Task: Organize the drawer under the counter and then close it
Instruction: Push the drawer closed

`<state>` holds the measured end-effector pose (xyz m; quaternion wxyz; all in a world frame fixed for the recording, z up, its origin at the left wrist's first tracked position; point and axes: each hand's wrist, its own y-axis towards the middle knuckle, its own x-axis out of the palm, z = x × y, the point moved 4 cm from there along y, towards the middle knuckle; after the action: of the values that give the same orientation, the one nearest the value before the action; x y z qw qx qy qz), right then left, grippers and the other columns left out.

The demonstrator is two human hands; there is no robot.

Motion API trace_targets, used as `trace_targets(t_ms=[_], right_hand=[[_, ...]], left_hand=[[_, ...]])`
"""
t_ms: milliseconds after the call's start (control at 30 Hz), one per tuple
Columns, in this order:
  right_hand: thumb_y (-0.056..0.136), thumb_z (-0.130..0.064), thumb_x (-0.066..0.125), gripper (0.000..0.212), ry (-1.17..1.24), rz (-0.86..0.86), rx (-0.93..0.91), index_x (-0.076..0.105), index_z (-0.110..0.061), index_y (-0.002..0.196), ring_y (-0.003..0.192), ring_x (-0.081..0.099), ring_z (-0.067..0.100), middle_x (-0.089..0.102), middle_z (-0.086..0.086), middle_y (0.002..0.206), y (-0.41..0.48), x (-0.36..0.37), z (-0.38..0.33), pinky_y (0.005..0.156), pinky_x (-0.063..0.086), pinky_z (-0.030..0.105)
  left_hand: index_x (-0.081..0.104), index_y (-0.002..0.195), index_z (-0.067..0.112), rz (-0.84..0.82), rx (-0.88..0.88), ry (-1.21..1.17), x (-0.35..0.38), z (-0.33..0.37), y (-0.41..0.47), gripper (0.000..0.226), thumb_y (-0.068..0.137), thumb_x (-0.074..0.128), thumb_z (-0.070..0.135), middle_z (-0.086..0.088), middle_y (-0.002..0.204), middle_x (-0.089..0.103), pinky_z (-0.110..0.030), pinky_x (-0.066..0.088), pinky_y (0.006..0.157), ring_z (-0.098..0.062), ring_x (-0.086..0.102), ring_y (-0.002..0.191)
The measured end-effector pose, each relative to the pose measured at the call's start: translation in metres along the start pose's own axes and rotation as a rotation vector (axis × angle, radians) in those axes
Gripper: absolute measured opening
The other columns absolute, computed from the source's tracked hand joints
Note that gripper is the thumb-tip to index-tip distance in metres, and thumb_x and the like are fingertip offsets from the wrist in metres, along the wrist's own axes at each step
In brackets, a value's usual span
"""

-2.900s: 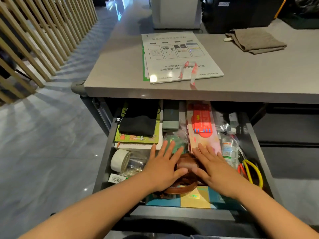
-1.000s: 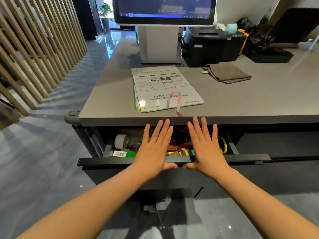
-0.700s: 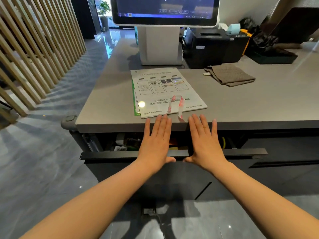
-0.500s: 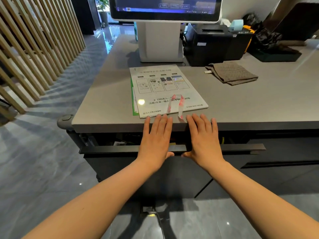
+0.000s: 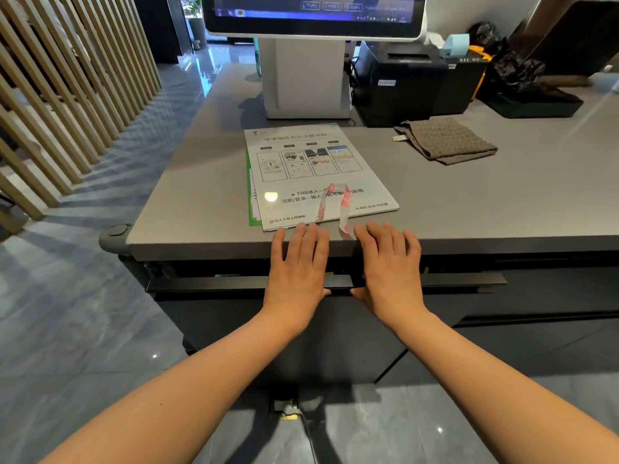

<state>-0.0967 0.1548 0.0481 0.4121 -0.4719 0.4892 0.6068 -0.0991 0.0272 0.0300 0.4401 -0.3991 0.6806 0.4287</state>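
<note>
Drawer (image 5: 207, 284) nearly home, both grips flat on its front rail

So the left grip (image 5: 298, 272) and right grip (image 5: 390, 272) are bare hands with straight fingers lying close together, pinching nothing. The palms press the rail and the thumbs are tucked at its lower edge. The rail's long axis runs crosswise under both palms, sticking out well past each grip to either side. They sit just either side of its middle, so I'd say neither is nearer and the push should go in square. What's left is a dark slit between the rail and the table (image 5: 201, 202) edge, right under the fingertips. The way home is straight ahead of the grips, in under the table, though watch those fingertips, which already overlap the table edge just short of the laminated sheet (image 5: 318, 175)
</note>
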Motion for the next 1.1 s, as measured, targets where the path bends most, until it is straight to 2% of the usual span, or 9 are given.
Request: trace_targets(t_ms=[267, 433, 500, 700, 833, 900, 967, 1033, 1100], right_hand=[[0.028, -0.026, 0.094, 0.101, 0.013, 0.193, 0.034, 0.059, -0.004, 0.12, 0.109, 0.059, 0.036, 0.061, 0.016, 0.116, 0.001, -0.006, -0.002, 0.095, 0.041, 0.055], [0.029, -0.025, 0.094, 0.091, 0.025, 0.258, 0.039, 0.062, -0.004, 0.112, 0.098, 0.062, 0.034, 0.063, 0.015, 0.107, 0.002, -0.007, -0.002, 0.089, 0.044, 0.054], [0.026, -0.025, 0.094, 0.085, 0.017, 0.299, 0.052, 0.066, -0.006, 0.104, 0.088, 0.063, 0.032, 0.065, 0.013, 0.099, 0.004, -0.008, -0.002, 0.085, 0.047, 0.051], [0.024, -0.027, 0.094, 0.08, 0.005, 0.341, 0.09, 0.067, -0.009, 0.097, 0.082, 0.064, 0.029, 0.065, 0.01, 0.094, 0.006, -0.007, -0.003, 0.083, 0.048, 0.049], [0.036, -0.028, 0.093, 0.082, 0.01, 0.282, 0.096, 0.063, -0.007, 0.11, 0.096, 0.061, 0.032, 0.063, 0.013, 0.108, 0.004, -0.004, -0.004, 0.094, 0.043, 0.052], [0.059, -0.032, 0.085, 0.089, 0.012, 0.161, 0.074, 0.044, -0.007, 0.134, 0.125, 0.045, 0.035, 0.047, 0.016, 0.135, 0.001, 0.003, -0.005, 0.11, 0.024, 0.054], [0.077, -0.04, 0.07, 0.098, -0.011, 0.055, 0.056, 0.011, -0.009, 0.149, 0.144, 0.012, 0.033, 0.017, 0.014, 0.154, -0.004, 0.012, -0.004, 0.115, -0.003, 0.05], [0.081, -0.047, 0.063, 0.105, -0.029, 0.025, 0.053, -0.008, -0.009, 0.148, 0.145, -0.007, 0.032, -0.003, 0.013, 0.158, -0.01, 0.017, -0.006, 0.114, -0.011, 0.048], [0.083, -0.05, 0.059, 0.105, 0.008, 0.015, 0.076, -0.013, -0.008, 0.147, 0.144, -0.014, 0.032, -0.013, 0.014, 0.157, -0.02, 0.018, -0.01, 0.115, -0.01, 0.046]], left_hand=[[-0.001, 0.148, 0.004, 0.035, -0.018, 0.04, 0.003, 0.0, 0.0, 0.092, 0.088, 0.055, 0.046, -0.015, 0.155, 0.014, -0.05, -0.01, 0.11, -0.031, 0.011, 0.144], [0.048, 0.131, 0.01, 0.211, -0.038, 0.081, -0.002, -0.001, 0.003, 0.098, 0.05, 0.083, 0.053, -0.007, 0.123, 0.062, -0.044, 0.041, 0.101, -0.021, 0.058, 0.116], [0.043, 0.119, 0.011, 0.316, -0.035, 0.032, -0.002, -0.003, 0.006, 0.096, 0.04, 0.088, 0.041, -0.004, 0.107, 0.068, -0.04, 0.051, 0.091, -0.019, 0.064, 0.101], [0.036, 0.118, 0.011, 0.392, -0.057, 0.008, 0.005, -0.005, 0.009, 0.093, 0.044, 0.087, 0.036, -0.007, 0.116, 0.042, -0.039, 0.048, 0.094, -0.022, 0.039, 0.107], [0.035, 0.122, 0.012, 0.277, -0.068, 0.038, 0.003, -0.003, 0.007, 0.102, 0.044, 0.083, 0.056, -0.001, 0.114, 0.065, -0.038, 0.047, 0.096, -0.02, 0.056, 0.11], [0.028, 0.135, 0.008, 0.18, -0.115, 0.111, 0.001, -0.004, 0.002, 0.111, 0.054, 0.072, 0.069, -0.004, 0.129, 0.058, -0.042, 0.036, 0.107, -0.02, 0.053, 0.122], [-0.008, 0.144, -0.002, 0.07, -0.097, 0.16, 0.009, 0.0, -0.003, 0.122, 0.072, 0.059, 0.069, -0.015, 0.153, 0.025, -0.051, 0.005, 0.114, -0.029, 0.023, 0.142], [-0.043, 0.129, -0.001, 0.031, -0.091, 0.111, 0.014, 0.005, -0.009, 0.123, 0.081, 0.048, 0.067, -0.017, 0.155, -0.015, -0.053, -0.018, 0.107, -0.032, -0.013, 0.143], [-0.049, 0.124, 0.002, 0.022, -0.149, 0.023, 0.013, 0.01, -0.021, 0.12, 0.082, 0.041, 0.07, -0.017, 0.144, -0.037, -0.052, -0.02, 0.106, -0.033, -0.031, 0.134]])
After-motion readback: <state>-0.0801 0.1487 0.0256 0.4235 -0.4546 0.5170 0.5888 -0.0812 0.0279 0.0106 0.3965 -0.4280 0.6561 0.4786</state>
